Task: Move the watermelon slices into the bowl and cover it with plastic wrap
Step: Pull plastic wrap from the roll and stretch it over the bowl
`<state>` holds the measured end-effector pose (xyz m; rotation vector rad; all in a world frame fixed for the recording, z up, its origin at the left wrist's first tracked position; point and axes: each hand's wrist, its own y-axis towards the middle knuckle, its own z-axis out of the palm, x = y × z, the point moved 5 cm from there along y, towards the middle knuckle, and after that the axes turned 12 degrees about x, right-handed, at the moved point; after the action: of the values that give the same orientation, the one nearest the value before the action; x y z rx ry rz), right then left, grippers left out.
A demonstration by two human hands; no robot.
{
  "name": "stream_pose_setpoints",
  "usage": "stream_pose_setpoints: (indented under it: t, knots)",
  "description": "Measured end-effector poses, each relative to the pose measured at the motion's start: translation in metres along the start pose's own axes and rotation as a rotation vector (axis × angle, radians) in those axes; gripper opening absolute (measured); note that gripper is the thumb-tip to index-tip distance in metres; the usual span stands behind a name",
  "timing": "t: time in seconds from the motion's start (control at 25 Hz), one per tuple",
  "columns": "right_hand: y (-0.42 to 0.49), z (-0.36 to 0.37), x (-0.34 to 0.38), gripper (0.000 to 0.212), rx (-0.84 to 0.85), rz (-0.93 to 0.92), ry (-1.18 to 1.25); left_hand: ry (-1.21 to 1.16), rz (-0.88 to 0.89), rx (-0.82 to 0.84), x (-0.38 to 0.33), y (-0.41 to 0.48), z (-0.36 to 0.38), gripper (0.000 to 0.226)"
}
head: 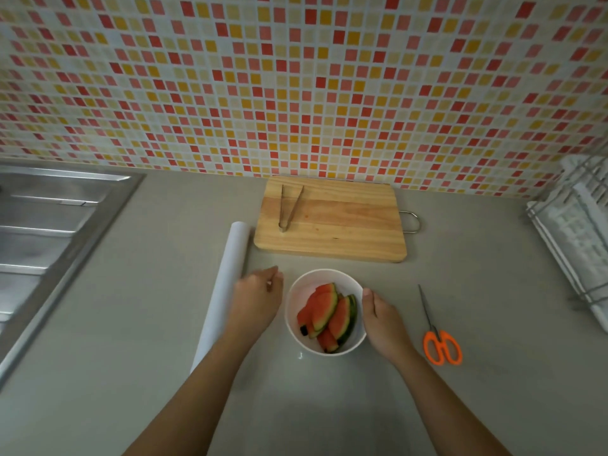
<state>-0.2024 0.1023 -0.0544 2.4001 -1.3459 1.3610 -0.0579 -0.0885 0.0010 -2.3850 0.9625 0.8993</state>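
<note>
Red-fleshed, green-rinded watermelon slices [325,312]; round white bowl [304,286]; orange-handled steel scissors [442,340] right of the right hand [383,319]; red-yellow-pink mosaic wall tiles [296,77].

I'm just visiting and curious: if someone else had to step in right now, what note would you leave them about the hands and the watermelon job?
Left hand: between wrap roll and bowl, fingers loosely curled, nothing seen in them.
Right hand: against the bowl's right side, thumb at the rim; grip unclear.
Done: watermelon slices are in the bowl; cutting board holds only tongs.
Left: cover the bowl with wrap; none visible on it.
</note>
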Motion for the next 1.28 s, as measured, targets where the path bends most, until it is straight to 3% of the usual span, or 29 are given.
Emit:
stream_pose_setpoints:
  t: [0.08,0.12,0.2,0.28,0.36,0.44,0.56,0.64,0.92,1.12,1.28]
  knots:
    - [0.001,-0.001,-0.001,0.045,0.008,-0.018,-0.016,0.001,-0.019,-0.197,0.021,0.0,-0.033,0.023]
    - [0.001,-0.001,0.0,0.045,0.02,-0.019,-0.027,0.034,-0.067,-0.213,0.039,0.004,-0.046,0.023]
    - [0.002,-0.001,0.002,0.044,0.053,-0.013,-0.043,0.063,-0.239,-0.073,0.079,0.017,-0.065,0.025]
    - [0.001,-0.003,0.002,0.041,0.086,-0.011,-0.047,-0.114,-0.407,0.154,0.105,0.021,-0.063,0.029]
    - [-0.002,-0.007,0.004,0.039,0.075,-0.037,-0.025,-0.161,-0.424,0.282,0.113,0.024,-0.053,0.035]
    - [-0.009,-0.018,0.012,0.032,-0.086,-0.136,-0.015,-0.132,-0.395,0.297,0.113,0.026,-0.049,0.038]
    - [-0.025,-0.036,0.033,0.031,-0.379,-0.308,-0.012,-0.31,-0.424,0.311,0.115,0.025,-0.05,0.036]
    - [-0.031,-0.035,0.044,0.038,-0.395,-0.316,0.069,-0.369,-0.427,0.339,0.113,0.021,-0.055,0.036]
    - [-0.038,-0.01,0.076,0.047,-0.143,-0.337,0.059,-0.716,-0.015,0.312,0.001,0.012,-0.086,0.024]
    - [-0.058,-0.005,0.09,0.03,-0.095,-0.417,0.1,-0.791,0.176,0.313,-0.073,0.012,-0.092,0.02]
    - [-0.074,-0.005,0.087,0.012,0.005,-0.384,0.359,-0.838,0.217,0.352,-0.097,0.011,-0.081,0.021]
